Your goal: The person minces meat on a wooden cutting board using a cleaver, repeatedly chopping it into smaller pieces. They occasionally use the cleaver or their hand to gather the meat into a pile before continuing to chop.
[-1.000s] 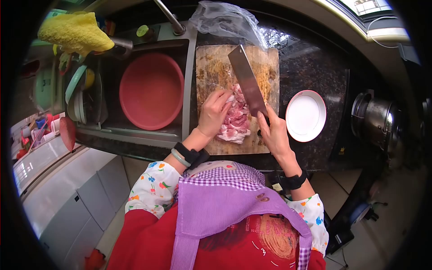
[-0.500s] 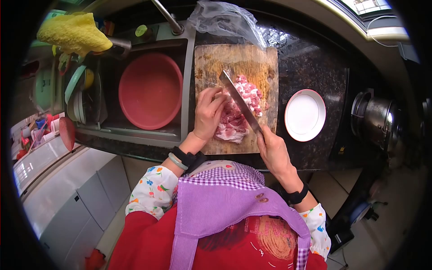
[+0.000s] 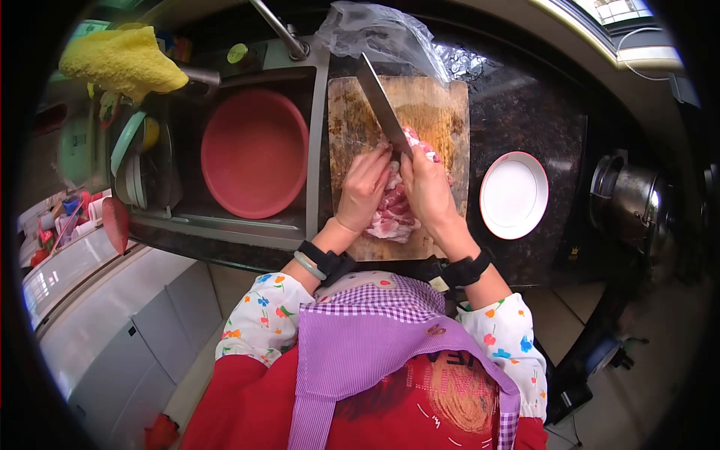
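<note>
My right hand (image 3: 429,189) is wrapped round the handle of a kitchen knife (image 3: 381,99), whose wide blade points up and to the left over the cutting board. Raw meat (image 3: 394,214) lies in the middle of the worn wooden cutting board (image 3: 442,101), partly cut into small pieces on the far side. With fingers curled together, my left hand (image 3: 364,189) grips the meat's left edge, close to the lower end of the blade. My right hand hides some of the meat and the knife handle.
Left of the board, a red basin (image 3: 255,202) stands in the sink (image 3: 321,150) below a faucet (image 3: 296,49). A clear plastic bag (image 3: 379,34) lies behind the board. To the right are a white bowl (image 3: 514,195) with a red rim and a metal pot (image 3: 630,191).
My right hand has moved up and left with the knife, toward my left hand. The blade now reaches past the board's far edge. My left hand has shifted slightly right.
</note>
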`<control>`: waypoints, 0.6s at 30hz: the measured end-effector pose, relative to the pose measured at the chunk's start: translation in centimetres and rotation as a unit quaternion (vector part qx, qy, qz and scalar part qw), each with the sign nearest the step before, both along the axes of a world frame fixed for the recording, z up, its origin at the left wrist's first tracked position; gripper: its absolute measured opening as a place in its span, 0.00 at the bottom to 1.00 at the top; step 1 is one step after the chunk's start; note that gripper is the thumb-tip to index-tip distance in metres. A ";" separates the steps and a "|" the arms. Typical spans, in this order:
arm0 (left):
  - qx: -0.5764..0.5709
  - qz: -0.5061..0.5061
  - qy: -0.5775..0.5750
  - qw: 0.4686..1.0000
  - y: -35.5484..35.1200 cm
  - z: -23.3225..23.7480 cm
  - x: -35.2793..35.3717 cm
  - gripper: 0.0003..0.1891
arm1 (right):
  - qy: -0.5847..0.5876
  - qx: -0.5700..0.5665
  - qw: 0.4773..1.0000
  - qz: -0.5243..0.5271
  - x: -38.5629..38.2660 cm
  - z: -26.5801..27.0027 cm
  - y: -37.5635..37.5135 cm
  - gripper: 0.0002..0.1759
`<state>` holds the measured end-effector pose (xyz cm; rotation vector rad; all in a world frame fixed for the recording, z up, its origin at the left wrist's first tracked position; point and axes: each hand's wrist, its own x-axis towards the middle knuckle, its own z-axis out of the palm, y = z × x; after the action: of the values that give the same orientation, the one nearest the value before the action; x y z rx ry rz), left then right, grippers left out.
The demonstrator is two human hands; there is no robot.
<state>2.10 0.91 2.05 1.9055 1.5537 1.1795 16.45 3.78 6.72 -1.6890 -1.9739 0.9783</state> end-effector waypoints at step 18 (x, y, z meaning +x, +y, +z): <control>-0.033 -0.048 0.002 0.998 1.1 0.0 0.3 0.14 | -0.024 -0.032 0.999 -0.013 2.1 1.2 -4.1 0.07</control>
<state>2.43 2.02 2.02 1.9185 1.4674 1.0711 18.54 -0.30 7.95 -1.7839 -1.9654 1.0118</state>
